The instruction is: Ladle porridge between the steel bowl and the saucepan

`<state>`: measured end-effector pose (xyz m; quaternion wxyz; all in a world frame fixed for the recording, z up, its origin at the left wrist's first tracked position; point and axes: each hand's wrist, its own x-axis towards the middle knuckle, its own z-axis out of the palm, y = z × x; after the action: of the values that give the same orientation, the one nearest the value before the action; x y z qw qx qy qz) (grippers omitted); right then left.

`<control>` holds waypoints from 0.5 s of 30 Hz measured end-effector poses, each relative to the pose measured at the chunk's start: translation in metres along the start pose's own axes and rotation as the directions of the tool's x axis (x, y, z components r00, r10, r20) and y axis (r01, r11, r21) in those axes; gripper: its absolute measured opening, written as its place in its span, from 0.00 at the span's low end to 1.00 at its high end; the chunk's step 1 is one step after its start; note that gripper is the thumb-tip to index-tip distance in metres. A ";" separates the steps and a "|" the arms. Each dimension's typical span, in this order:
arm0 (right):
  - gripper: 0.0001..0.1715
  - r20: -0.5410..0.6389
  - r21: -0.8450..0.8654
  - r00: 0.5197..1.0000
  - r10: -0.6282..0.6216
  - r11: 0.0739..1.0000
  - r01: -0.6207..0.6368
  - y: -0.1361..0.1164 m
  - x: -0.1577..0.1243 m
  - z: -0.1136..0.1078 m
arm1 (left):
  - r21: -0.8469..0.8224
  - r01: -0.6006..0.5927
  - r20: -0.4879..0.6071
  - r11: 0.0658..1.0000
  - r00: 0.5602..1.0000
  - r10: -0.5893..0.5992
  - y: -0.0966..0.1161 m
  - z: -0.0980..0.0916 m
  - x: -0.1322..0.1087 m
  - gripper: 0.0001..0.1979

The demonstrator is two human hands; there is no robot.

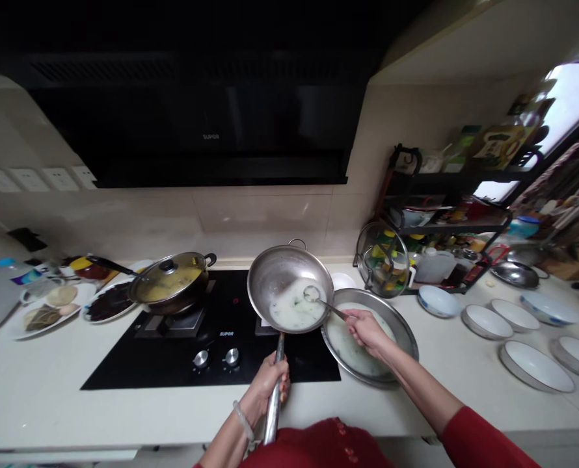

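Observation:
My left hand is wrapped round the long metal handle of a steel wok. The wok is tilted to the right, and a white liquid with green bits has pooled on its right side. In my right hand is the handle of a ladle, whose bowl is in the liquid inside the wok. Below my right hand stands a wide steel basin holding similar white, green-flecked liquid. The wok's rim overlaps the basin's left edge.
A lidded pan stands on the left burner of the black stove. Plates of food lie further left. Several white bowls stand at the right. Behind them are a glass lid and a condiment rack. A range hood hangs above.

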<state>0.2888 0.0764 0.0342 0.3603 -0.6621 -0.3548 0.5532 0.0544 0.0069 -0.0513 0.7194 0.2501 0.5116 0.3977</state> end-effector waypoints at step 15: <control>0.19 0.136 0.152 0.989 0.053 0.986 -0.074 -0.002 -0.017 -0.023 | 0.001 0.002 0.001 1.000 1.000 -0.002 0.001 0.000 -0.001 0.15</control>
<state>0.3093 0.0603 0.0468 0.3693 -0.6048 -0.3119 0.6329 0.0537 0.0064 -0.0503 0.7199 0.2501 0.5116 0.3968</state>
